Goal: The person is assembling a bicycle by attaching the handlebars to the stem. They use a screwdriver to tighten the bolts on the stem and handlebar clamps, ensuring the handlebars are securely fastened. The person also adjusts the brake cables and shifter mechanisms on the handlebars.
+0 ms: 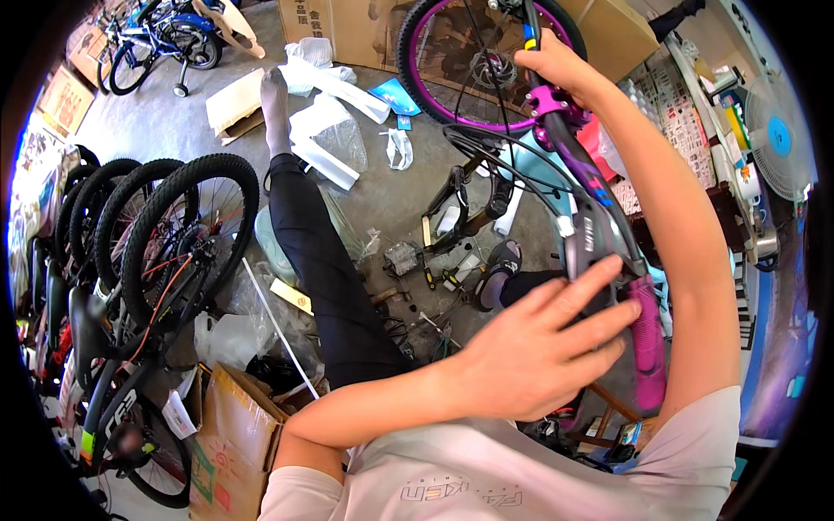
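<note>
The handlebar (599, 234) runs from the purple stem clamp (547, 102) at 1 o'clock down to the pink grip (647, 339) at 4 o'clock, and the left hand (530, 347) lies across its lower end with fingers spread and laid flat over the bar, just beside the grip, the forearm coming in bent from 7 o'clock. The right hand (556, 65) is up at 1 o'clock, fingers curled round the bar by the clamp, arm stretched nearly straight from the shoulder at 5 o'clock, with the purple-rimmed wheel (452, 61) behind it.
</note>
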Tool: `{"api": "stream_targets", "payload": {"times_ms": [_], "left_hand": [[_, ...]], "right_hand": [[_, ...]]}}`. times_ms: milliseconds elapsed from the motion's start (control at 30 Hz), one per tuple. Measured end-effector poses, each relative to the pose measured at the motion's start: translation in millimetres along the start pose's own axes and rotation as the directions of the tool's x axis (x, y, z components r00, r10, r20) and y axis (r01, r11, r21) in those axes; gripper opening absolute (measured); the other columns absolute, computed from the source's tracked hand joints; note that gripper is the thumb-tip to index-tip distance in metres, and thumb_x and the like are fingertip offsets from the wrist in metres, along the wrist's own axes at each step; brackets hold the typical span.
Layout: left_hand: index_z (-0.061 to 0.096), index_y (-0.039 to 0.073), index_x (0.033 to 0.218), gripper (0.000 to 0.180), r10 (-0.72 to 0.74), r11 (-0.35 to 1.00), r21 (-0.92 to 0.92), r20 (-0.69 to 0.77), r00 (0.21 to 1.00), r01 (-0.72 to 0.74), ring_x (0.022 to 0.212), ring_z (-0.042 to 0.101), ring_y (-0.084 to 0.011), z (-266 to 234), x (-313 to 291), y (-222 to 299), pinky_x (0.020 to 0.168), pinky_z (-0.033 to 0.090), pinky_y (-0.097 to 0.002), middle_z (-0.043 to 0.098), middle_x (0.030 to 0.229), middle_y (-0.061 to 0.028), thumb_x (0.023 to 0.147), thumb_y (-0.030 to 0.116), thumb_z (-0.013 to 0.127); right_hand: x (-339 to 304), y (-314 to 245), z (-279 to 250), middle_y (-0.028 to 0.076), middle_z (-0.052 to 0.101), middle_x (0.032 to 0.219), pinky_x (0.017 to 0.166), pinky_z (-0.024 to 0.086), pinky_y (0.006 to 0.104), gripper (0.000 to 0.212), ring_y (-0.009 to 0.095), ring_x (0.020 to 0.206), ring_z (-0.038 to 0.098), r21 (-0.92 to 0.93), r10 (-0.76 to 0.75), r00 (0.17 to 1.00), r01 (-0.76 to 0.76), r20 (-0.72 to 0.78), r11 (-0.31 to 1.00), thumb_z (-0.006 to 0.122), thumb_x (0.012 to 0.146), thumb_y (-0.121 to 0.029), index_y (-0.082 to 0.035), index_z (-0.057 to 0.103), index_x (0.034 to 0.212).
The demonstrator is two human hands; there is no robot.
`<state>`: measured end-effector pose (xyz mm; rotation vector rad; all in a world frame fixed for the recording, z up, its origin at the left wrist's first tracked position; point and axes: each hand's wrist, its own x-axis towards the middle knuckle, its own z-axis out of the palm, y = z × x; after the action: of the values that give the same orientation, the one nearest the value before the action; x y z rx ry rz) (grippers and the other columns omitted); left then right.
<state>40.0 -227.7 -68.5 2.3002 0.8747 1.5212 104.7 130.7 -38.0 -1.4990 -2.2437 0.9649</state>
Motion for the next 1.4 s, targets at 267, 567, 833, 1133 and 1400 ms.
{"api": "stream_targets", "payload": {"times_ms": [267,567,833,1133,1400], "left_hand": [[0.066,0.003,0.111,0.039,0.050,0.998,-0.037,-0.158,0.986,-0.056,0.133,0.057,-0.0443,40.3,-11.8,7.5,0.080,0.053,-0.0386,0.064,0.115,-0.0128,0.089,0.035,0.072],[0.069,0.004,0.112,0.032,0.103,0.994,-0.019,-0.174,0.979,-0.108,0.142,0.051,-0.0387,55.6,-37.3,31.1,0.087,0.053,-0.0375,0.064,0.118,-0.0116,0.099,0.031,0.059],[0.061,0.002,0.136,0.044,0.232,0.972,-0.034,-0.033,0.972,-0.233,0.148,0.044,-0.0351,32.3,-46.1,12.1,0.098,0.051,-0.0378,0.063,0.135,-0.0117,0.100,0.025,0.050],[0.071,0.003,0.112,0.028,0.099,0.990,0.128,-0.336,0.937,-0.058,0.088,0.075,-0.0227,-76.0,-60.9,-72.8,0.068,0.058,-0.0307,0.077,0.102,-0.0147,0.086,0.003,0.059],[0.066,-0.002,0.110,0.021,-0.565,0.823,-0.407,-0.666,0.488,0.397,0.087,0.070,-0.0205,-125.2,78.5,-199.2,0.079,0.054,-0.0311,0.070,0.097,-0.0113,0.101,0.016,0.067]], "right_hand": [[-17.4,24.1,6.9,0.018,0.067,0.100,0.081,0.054,0.0413,0.052,0.025,0.090,0.066,-0.153,-0.097,0.992,0.084,-0.077,0.985,0.072,0.088,-0.035,0.002,0.049,0.116],[49.7,-67.9,-40.2,0.006,0.067,0.104,0.074,0.051,0.0353,0.065,0.014,0.090,0.059,0.033,-0.198,0.881,0.234,-0.431,0.972,0.054,0.099,-0.065,-0.007,0.068,0.124],[130.5,-95.8,-8.8,0.008,0.069,0.095,0.065,0.053,0.0328,0.038,0.016,0.075,0.061,-0.112,-0.193,0.955,0.171,-0.225,0.979,0.062,0.097,-0.023,-0.003,0.069,0.130],[115.2,-109.6,6.1,0.007,0.066,0.084,0.061,0.052,0.0362,0.032,0.017,0.072,0.060,-0.006,-0.299,0.917,0.308,-0.265,0.951,0.061,0.095,-0.023,0.000,0.075,0.111],[115.9,-91.8,6.3,0.013,0.068,0.132,0.118,0.032,0.0485,0.055,0.031,0.132,0.053,-0.604,-0.665,0.628,0.363,-0.404,0.710,0.060,0.096,-0.062,-0.014,0.080,0.111]]}}
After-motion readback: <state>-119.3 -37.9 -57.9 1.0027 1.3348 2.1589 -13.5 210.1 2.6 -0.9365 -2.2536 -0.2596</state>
